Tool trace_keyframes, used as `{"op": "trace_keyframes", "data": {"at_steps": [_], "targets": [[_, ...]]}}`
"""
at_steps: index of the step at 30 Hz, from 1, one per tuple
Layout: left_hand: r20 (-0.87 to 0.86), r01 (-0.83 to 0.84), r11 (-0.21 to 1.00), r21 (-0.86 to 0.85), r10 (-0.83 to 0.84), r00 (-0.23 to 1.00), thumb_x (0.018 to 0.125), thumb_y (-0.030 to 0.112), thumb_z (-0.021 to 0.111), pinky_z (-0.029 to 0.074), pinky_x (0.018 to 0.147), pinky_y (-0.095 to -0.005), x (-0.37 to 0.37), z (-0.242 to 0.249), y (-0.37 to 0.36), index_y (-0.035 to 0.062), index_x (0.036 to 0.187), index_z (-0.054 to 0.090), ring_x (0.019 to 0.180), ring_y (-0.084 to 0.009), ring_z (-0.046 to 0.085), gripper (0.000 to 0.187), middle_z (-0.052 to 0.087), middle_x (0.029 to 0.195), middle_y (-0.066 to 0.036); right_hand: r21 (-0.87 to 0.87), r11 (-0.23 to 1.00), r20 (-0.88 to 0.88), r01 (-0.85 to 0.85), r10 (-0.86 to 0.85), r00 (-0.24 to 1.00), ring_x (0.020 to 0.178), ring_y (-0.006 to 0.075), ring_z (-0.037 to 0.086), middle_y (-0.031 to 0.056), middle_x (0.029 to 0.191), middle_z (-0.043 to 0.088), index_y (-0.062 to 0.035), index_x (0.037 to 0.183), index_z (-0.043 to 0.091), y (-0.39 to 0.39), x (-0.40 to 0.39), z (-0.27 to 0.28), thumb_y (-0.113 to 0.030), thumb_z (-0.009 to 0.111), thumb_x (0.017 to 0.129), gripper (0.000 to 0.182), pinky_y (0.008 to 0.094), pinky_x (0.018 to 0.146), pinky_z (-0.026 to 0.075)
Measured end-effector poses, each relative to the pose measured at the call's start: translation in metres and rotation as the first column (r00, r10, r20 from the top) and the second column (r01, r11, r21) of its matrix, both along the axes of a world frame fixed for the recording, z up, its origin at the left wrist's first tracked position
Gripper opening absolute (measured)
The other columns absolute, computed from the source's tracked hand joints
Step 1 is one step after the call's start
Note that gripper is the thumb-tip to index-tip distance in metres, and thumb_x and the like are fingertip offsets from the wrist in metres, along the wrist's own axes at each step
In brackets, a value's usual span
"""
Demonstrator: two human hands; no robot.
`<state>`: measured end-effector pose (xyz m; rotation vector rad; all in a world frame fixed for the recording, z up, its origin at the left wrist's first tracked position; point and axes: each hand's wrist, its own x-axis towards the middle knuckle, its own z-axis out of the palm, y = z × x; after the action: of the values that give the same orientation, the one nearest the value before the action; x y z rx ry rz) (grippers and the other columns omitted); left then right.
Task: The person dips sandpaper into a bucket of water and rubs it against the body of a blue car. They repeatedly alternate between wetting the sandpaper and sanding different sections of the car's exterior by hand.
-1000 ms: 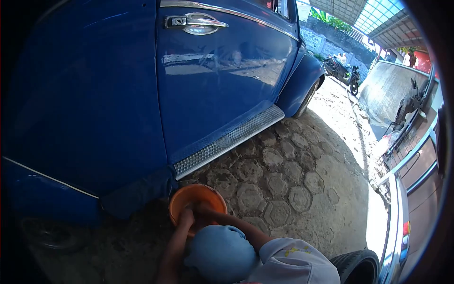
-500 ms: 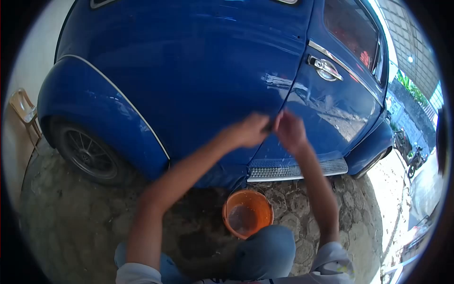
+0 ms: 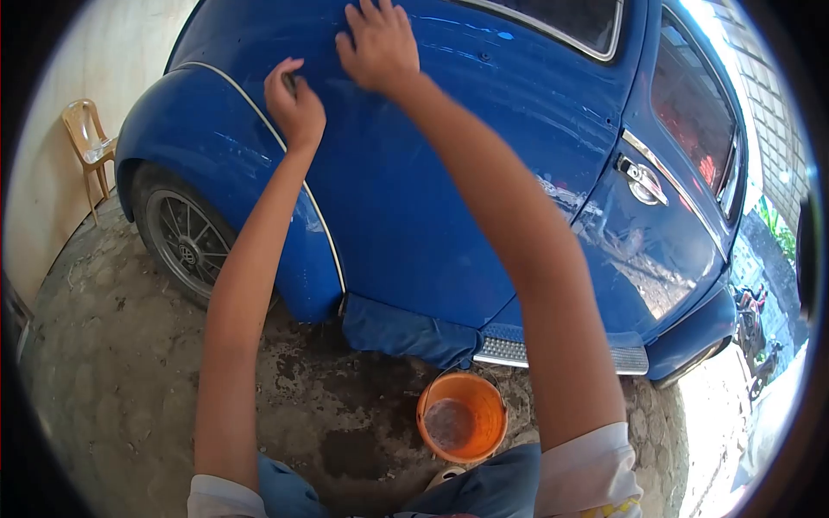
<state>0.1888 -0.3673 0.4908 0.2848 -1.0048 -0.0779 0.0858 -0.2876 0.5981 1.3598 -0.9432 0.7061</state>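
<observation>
A blue car (image 3: 414,207) fills most of the view, its paint glossy with scuffs and pale reflections. My right hand (image 3: 378,47) lies spread against the upper body panel, fingers apart, holding nothing. To its lower left, my left hand (image 3: 296,108) is curled close to the rear fender (image 3: 207,112). A small dark thing (image 3: 289,83) shows between its thumb and fingers; its kind cannot be made out. Below the body, a dark blue cloth-like piece (image 3: 406,330) hangs beside the ribbed running board (image 3: 561,352).
An orange bucket (image 3: 488,423) with cloudy liquid stands on the stone paving (image 3: 129,345) by my knees. A tan plastic chair (image 3: 82,129) is against the left wall. The rear wheel (image 3: 186,237) and chrome door handle (image 3: 641,181) stick out slightly.
Both hands have parted from near the door seam and moved up and left across the panel. My right hand has spread open on the paint. The view has shifted left.
</observation>
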Motion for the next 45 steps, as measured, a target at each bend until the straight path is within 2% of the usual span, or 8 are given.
{"op": "trace_keyframes", "data": {"at_steps": [2,9,14,18,21,26,33,45], "targets": [[0.041,-0.016,0.998,0.06,0.014,0.999,0.097,-0.005,0.055,0.047,0.11,-0.0426,0.012,-0.034,0.006,0.0041,0.12,0.067,0.129,-0.0345,0.059,0.027,0.062,0.135,-0.017,0.067,0.967,-0.098,0.246,-0.239,0.966,0.155,0.0365,0.029,0.0166,0.165,0.038,-0.0058,0.155,0.047,0.004,0.001,-0.037,-0.048,0.054,0.101,0.069,0.0522,0.128,0.02],[0.499,0.119,0.99,0.069,-0.138,0.855,0.101,-0.002,0.052,0.032,0.123,-0.0492,0.027,-0.139,0.057,0.0054,0.147,0.056,0.153,-0.0403,0.036,0.047,0.041,0.164,-0.021,0.423,0.856,-0.295,0.296,-0.178,0.939,0.161,0.0305,0.02,0.0105,0.173,0.025,-0.0166,0.164,0.036,0.084,-0.028,-0.197,-0.047,0.051,0.103,0.07,0.0491,0.131,0.017],[0.813,0.32,0.947,0.015,-0.198,0.547,0.079,-0.011,0.063,0.048,0.105,-0.0468,0.036,-0.216,0.101,0.0066,0.116,0.068,0.125,-0.0361,0.059,0.041,0.062,0.13,-0.014,0.453,0.673,-0.706,0.585,-0.129,0.696,0.163,0.0211,0.014,0.005,0.175,0.022,-0.0182,0.167,0.03,0.157,-0.099,-0.345,-0.041,0.049,0.101,0.072,0.0433,0.134,0.01],[0.994,0.6,0.793,0.103,-0.07,-0.079,0.08,0.005,0.072,0.056,0.083,-0.0446,0.036,-0.281,0.1,0.0099,0.114,0.068,0.099,-0.0294,0.066,0.034,0.063,0.112,-0.008,0.945,0.227,-0.274,0.234,0.165,0.947,0.149,0.0214,0.041,0.0099,0.157,0.049,-0.0141,0.158,0.045,0.198,-0.136,-0.391,-0.022,0.059,0.095,0.065,0.0422,0.13,0.024],[0.953,0.55,0.779,0.301,-0.222,-0.206,0.085,0.011,0.073,0.054,0.078,-0.0438,0.039,-0.293,0.116,0.0097,0.114,0.066,0.095,-0.0298,0.066,0.03,0.063,0.11,-0.008,0.995,0.047,0.083,-0.085,0.039,0.996,0.126,0.0238,0.063,0.0133,0.131,0.068,-0.0096,0.147,0.056,0.214,-0.126,-0.385,-0.01,0.063,0.092,0.056,0.043,0.116,0.044],[0.717,0.18,0.71,0.681,-0.597,-0.36,0.089,0.032,0.081,0.051,0.074,-0.042,0.023,-0.29,0.119,0.0075,0.116,0.063,0.092,-0.0291,0.066,0.041,0.065,0.103,-0.012,0.748,0.129,0.663,-0.651,-0.104,0.741,0.097,0.0236,0.075,0.0137,0.105,0.076,-0.003,0.138,0.062,0.222,-0.087,-0.416,-0.005,0.06,0.096,0.042,0.0399,0.087,0.06],[0.572,0.105,0.612,0.784,-0.645,-0.507,0.067,0.026,0.099,0.058,0.068,-0.0366,0.016,-0.297,0.12,0.0034,0.116,0.07,0.076,-0.0204,0.073,0.061,0.074,0.082,-0.01,-0.098,0.286,0.718,-0.953,-0.643,-0.267,0.095,0.0189,0.072,0.0096,0.12,0.067,-0.0005,0.143,0.051,0.226,-0.027,-0.466,-0.036,0.054,0.111,0.048,0.0341,0.086,0.062],[0.229,-0.079,0.318,0.945,-0.812,-0.536,0.076,0.005,0.089,0.062,0.085,-0.0369,0.031,-0.297,0.113,0.002,0.135,0.06,0.105,-0.0243,0.074,0.066,0.069,0.126,-0.019,-0.103,0.356,0.685,-0.929,-0.652,-0.326,0.087,0.014,0.072,0.0064,0.104,0.069,-0.0039,0.126,0.059,0.213,-0.028,-0.45,-0.008,0.077,0.096,0.035,0.0306,0.081,0.065]]}}
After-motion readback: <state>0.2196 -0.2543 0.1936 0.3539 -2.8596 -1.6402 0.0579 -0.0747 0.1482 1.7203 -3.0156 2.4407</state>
